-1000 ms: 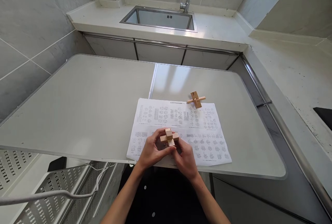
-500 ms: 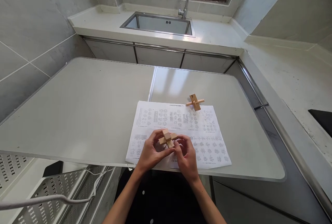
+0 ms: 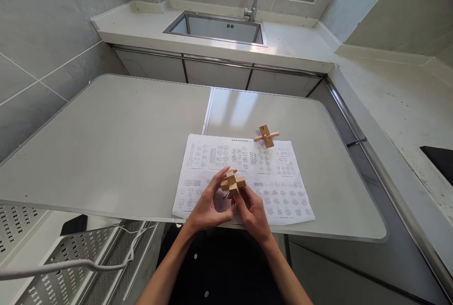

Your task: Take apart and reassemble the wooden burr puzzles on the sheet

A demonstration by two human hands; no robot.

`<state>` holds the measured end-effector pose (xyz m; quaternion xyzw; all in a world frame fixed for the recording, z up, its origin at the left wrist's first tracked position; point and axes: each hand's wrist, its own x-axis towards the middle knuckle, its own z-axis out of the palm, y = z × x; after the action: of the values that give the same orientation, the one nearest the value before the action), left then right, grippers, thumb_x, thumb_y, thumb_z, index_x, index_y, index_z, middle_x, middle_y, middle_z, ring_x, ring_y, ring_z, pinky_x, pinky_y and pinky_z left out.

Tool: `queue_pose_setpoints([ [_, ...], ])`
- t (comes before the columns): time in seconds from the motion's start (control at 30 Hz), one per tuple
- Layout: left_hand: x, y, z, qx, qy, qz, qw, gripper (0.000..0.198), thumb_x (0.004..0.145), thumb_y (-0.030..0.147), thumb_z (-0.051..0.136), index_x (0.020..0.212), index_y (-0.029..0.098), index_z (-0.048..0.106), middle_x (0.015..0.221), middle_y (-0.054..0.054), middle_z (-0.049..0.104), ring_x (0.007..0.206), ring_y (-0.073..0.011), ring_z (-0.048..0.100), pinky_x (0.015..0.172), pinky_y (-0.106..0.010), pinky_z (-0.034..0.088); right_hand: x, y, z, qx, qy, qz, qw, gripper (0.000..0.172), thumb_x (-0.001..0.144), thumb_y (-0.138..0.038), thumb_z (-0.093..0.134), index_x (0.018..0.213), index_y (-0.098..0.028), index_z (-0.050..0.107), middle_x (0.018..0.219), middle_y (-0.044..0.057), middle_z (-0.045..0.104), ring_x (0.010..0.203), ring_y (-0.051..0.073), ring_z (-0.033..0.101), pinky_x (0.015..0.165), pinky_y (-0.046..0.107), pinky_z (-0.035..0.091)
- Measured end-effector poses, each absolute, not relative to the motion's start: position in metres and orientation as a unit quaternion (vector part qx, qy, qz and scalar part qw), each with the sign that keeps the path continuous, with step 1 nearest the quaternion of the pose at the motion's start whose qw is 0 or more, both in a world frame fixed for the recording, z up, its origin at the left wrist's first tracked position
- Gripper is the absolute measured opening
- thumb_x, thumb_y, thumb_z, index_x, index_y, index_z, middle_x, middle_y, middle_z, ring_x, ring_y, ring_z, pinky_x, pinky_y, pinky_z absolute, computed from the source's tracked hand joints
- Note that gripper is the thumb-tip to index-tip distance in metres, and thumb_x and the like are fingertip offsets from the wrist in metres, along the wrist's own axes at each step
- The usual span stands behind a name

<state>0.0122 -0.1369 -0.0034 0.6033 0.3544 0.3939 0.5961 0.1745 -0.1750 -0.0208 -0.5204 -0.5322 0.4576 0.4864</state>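
A wooden burr puzzle (image 3: 232,184), a cross of light interlocking blocks, is held up over the printed sheet (image 3: 198,173). My right hand (image 3: 254,213) pinches its near side between thumb and fingers. My left hand (image 3: 207,206) curves around the left side in a C shape, with fingertips against the far left part of the puzzle and the thumb low, close to the right fingers. Its exact contact is partly hidden. Beyond the hands, a second wooden puzzle (image 3: 266,136), with a flat marked plate and a thin crossing stick, rests at the sheet's far right edge.
The sheet of small diagrams lies on a pale folding table (image 3: 116,149) with a seam down the middle. Farther off are a counter with a sink (image 3: 215,27) and a faucet (image 3: 252,10). At lower left a white cable (image 3: 85,263) crosses perforated metal shelving (image 3: 60,272).
The burr puzzle has turned and shifted slightly up and right. My left thumb has slid down away from it, and the left fingers have stretched toward its far side.
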Motion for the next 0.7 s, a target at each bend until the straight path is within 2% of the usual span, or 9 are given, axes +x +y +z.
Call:
queue_pose_setpoints([
  [0.07,0.011,-0.137,-0.004,0.591,0.361,0.385,0.611,0.086,0.085,0.023,0.079,0.161,0.028,0.040,0.155,-0.014,0.056,0.140,-0.0329,0.056,0.117,-0.047,0.048,0.175,-0.175,-0.023,-0.516,-0.536,0.456,0.489,0.025,0.106,-0.040,0.052,0.113,-0.022,0.069,0.088,0.005,0.071,0.078,0.021,0.067,0.074,0.034,0.057],
  [0.13,0.010,-0.135,-0.005,0.569,0.378,0.374,0.627,0.079,0.089,0.030,0.077,0.160,0.026,0.043,0.148,-0.015,0.062,0.131,-0.0322,0.063,0.112,-0.046,0.052,0.174,-0.175,-0.024,-0.511,-0.545,0.455,0.484,0.025,0.107,-0.040,0.051,0.114,-0.022,0.068,0.083,0.004,0.068,0.074,0.020,0.065,0.071,0.033,0.056],
  [0.23,0.009,-0.133,-0.006,0.537,0.377,0.365,0.660,0.074,0.090,0.041,0.077,0.156,0.023,0.049,0.142,-0.016,0.066,0.094,-0.0221,0.073,0.089,-0.037,0.061,0.175,-0.175,-0.022,-0.502,-0.553,0.472,0.468,0.027,0.107,-0.043,0.050,0.102,-0.021,0.066,0.079,0.003,0.066,0.068,0.018,0.061,0.065,0.031,0.054],
  [0.3,0.007,-0.132,-0.005,0.518,0.358,0.364,0.686,0.073,0.089,0.046,0.077,0.153,0.021,0.053,0.140,-0.017,0.067,0.073,-0.0145,0.068,0.076,-0.033,0.061,0.178,-0.175,-0.018,-0.483,-0.564,0.500,0.446,0.035,0.108,-0.047,0.046,0.092,-0.021,0.064,0.076,0.003,0.064,0.065,0.017,0.059,0.062,0.030,0.052],
  [0.37,0.005,-0.131,-0.004,0.505,0.344,0.359,0.706,0.071,0.088,0.050,0.077,0.150,0.021,0.056,0.138,-0.018,0.069,0.065,-0.0124,0.064,0.069,-0.033,0.060,0.182,-0.174,-0.014,-0.453,-0.580,0.531,0.420,0.042,0.110,-0.049,0.042,0.087,-0.021,0.064,0.076,0.004,0.065,0.065,0.017,0.058,0.063,0.030,0.053],
  [0.53,0.001,-0.131,-0.004,0.498,0.303,0.346,0.735,0.073,0.081,0.051,0.084,0.145,0.023,0.062,0.132,-0.016,0.072,0.076,-0.0200,0.073,0.068,-0.032,0.060,0.188,-0.171,-0.010,-0.414,-0.592,0.560,0.406,0.040,0.107,-0.051,0.050,0.089,-0.020,0.068,0.079,0.004,0.069,0.067,0.017,0.062,0.065,0.031,0.058],
  [0.7,-0.002,-0.132,-0.008,0.499,0.261,0.357,0.745,0.070,0.079,0.045,0.088,0.142,0.025,0.065,0.131,-0.015,0.073,0.105,-0.0318,0.076,0.084,-0.039,0.063,0.187,-0.172,-0.015,-0.432,-0.580,0.544,0.426,0.041,0.103,-0.052,0.057,0.077,-0.021,0.065,0.073,0.003,0.068,0.065,0.017,0.063,0.060,0.029,0.056],
])
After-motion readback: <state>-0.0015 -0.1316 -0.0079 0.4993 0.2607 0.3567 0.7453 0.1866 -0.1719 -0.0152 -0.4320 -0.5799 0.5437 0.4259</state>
